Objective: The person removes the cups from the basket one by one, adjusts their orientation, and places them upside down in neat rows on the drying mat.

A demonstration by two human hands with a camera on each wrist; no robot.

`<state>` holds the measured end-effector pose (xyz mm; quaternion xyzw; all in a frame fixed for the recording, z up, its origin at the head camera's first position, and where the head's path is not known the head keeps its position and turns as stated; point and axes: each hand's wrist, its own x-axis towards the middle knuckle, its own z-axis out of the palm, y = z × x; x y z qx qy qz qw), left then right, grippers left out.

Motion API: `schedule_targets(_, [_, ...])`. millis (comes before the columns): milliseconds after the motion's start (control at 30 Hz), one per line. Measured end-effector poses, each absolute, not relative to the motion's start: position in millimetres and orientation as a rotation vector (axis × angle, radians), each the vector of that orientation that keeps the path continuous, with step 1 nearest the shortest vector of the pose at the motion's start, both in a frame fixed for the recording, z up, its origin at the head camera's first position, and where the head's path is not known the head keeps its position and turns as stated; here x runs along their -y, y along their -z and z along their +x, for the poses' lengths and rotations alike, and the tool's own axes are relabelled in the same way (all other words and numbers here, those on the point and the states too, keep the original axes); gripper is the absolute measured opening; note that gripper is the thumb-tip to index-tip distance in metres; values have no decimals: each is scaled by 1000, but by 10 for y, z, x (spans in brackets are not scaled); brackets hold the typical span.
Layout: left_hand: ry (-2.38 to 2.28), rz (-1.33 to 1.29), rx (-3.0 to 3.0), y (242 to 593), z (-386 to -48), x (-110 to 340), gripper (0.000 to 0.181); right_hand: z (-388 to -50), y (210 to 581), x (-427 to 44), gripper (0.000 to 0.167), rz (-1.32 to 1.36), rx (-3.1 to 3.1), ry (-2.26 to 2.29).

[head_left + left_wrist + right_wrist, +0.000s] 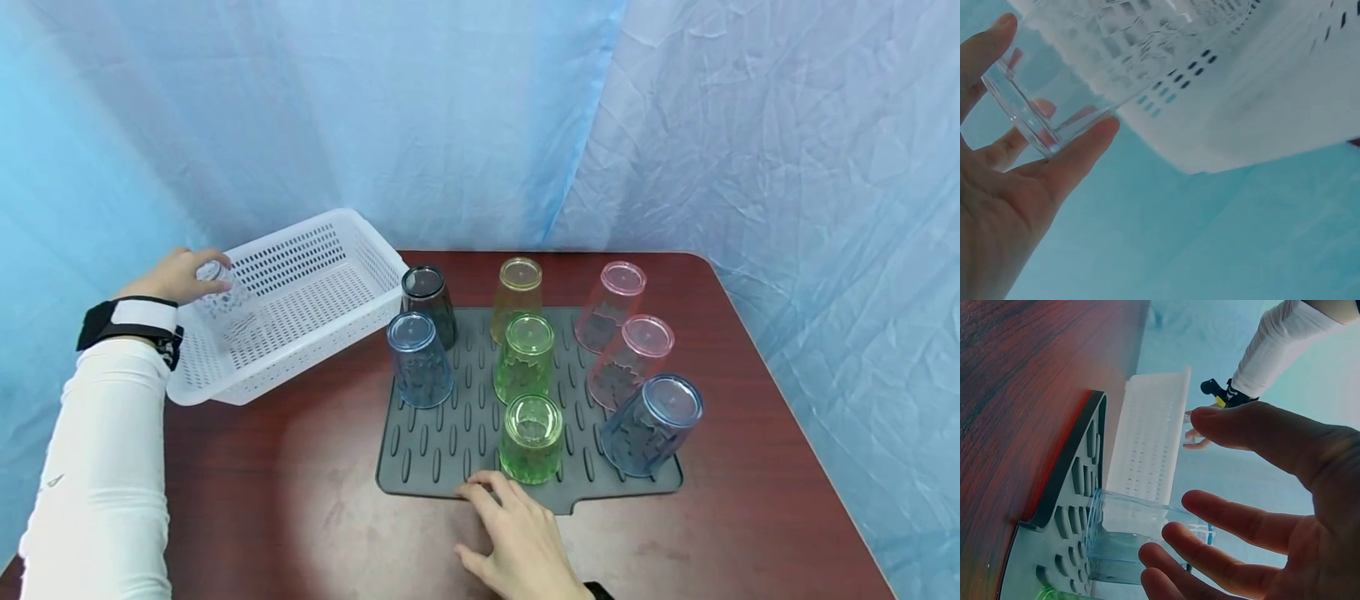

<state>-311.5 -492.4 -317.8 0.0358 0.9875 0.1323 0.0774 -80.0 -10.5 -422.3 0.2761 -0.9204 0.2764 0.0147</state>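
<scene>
My left hand (171, 277) holds a clear glass (214, 272) by its base end, over the left end of the white perforated basket (292, 354). In the left wrist view, thumb and fingers wrap the glass (1079, 94), whose far end overlaps the basket wall. My right hand (521, 533) hovers at the front edge of the grey drying mat (472, 433), fingers spread and loosely bent, with nothing in it. Nearest to it is a green glass (531, 440), standing upside down on the mat.
More upturned glasses stand on the mat: a second green (525, 358), yellow (517, 300), dark grey (431, 308), two pink (611, 308), a left blue (420, 362) and a right blue (651, 427). A blue cloth (450, 125) hangs behind the brown table (315, 492).
</scene>
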Motion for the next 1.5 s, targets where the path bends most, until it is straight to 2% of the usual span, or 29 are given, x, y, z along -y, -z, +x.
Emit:
schedule_targets(600, [-308,510,-3066,2628,-2903,4408,40,-758,4273,42,48,819,2785,-871])
schedule_targets(867, [-252,677,-3090,2367,-2695,4043,39,-770,4269,38,48,817,2815,-868])
schedule_targets(1033, [-187,765,-3098,2212,-2451,3778,41,-764,4267,44,47,825,2819,-895])
schedule_targets(1267, [-178,1118,-3115,2179,-2097,3481,43,-750,4254,75,47,832,2809,-881])
schedule_targets(1367, [-158,1381,-3095,2267,-1990,3371,34,-747,4246,78,47,835,2807,-880])
schedule_targets(1500, [-160,1597,-3041,2421,-1833,3225,48,-750,4243,64,48,829,2800,-881])
